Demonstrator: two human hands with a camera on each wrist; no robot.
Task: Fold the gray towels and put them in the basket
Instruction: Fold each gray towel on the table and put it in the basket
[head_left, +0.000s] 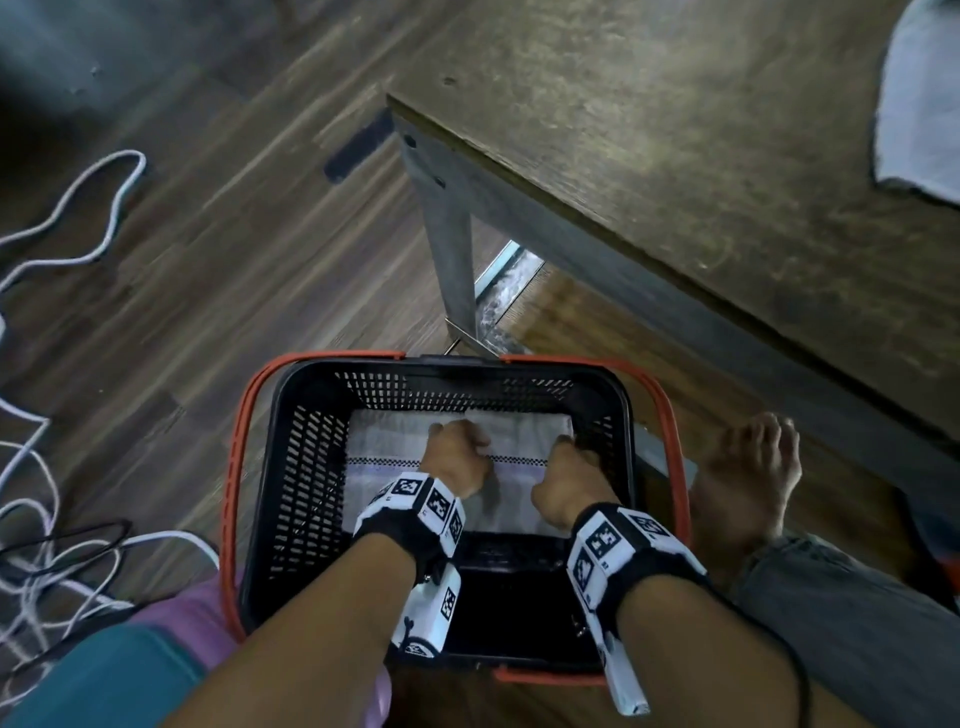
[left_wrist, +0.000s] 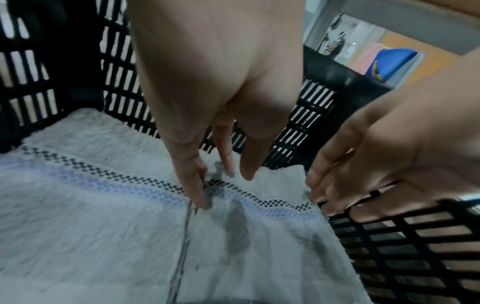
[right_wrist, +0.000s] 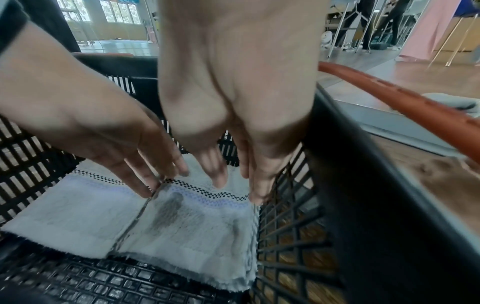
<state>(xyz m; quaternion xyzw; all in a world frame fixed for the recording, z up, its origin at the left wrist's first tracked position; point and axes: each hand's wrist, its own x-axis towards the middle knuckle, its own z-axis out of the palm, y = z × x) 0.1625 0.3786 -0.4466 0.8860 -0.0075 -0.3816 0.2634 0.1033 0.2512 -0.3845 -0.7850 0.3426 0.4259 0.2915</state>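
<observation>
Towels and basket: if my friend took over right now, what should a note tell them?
Left hand: open, straight fingers resting on the folded gray towel.
Right hand: open, fingers at the towel's right edge by the basket wall.
Done: that towel lies folded and flat on the basket floor, checkered stripe up.
Left: lift both hands out. Another gray towel lies on the table; it probably needs folding and basketing next.

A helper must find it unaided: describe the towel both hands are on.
Find the black basket with orange handles on the floor beside the table. On its bottom lies a folded pale gray towel with a checked black band and a lilac stripe. The other towel is on the table.
</observation>
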